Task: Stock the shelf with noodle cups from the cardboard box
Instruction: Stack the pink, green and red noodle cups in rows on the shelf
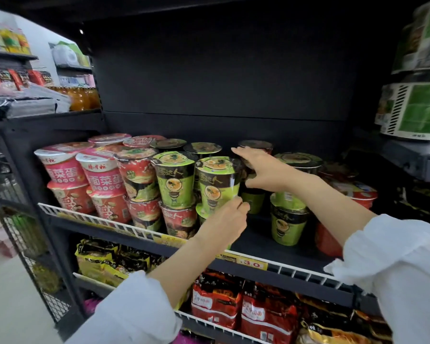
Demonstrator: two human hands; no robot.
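So right now both hands are on the same stack. The left hand (225,219) has its fingers curled against the lower side of a green cup (217,180), pinching it near the base, and that cup sits on top of another green one you can barely see behind the wrist. The right hand (261,170) reaches over from the other side, fingers mostly straight, palm and thumb against the cup's far side by a dark-lidded cup (256,145) behind; I'd call it flat and pressing, not wrapped. My guess is one hand seats the cup while the other keeps it from tipping, since a two-high stack is wobbly until the top cup is square on the lid below.

The shelf (271,247) is black, with a white wire rail (85,216) along the front, which probably keeps the front row from sliding off. Cups are grouped by flavour: pink cups (65,170) far left, red cups (138,175) next, then green, all stacked two high. Just right of the hands there's a bare patch of shelf, then one more green stack (289,217). That gap looks like where the next cups go.

Noodle packets (246,311) fill the shelf below, a yellow price tag (252,264) is clipped on the rail, and bottles (85,98) stand on another rack to the left. The cardboard box isn't in view.
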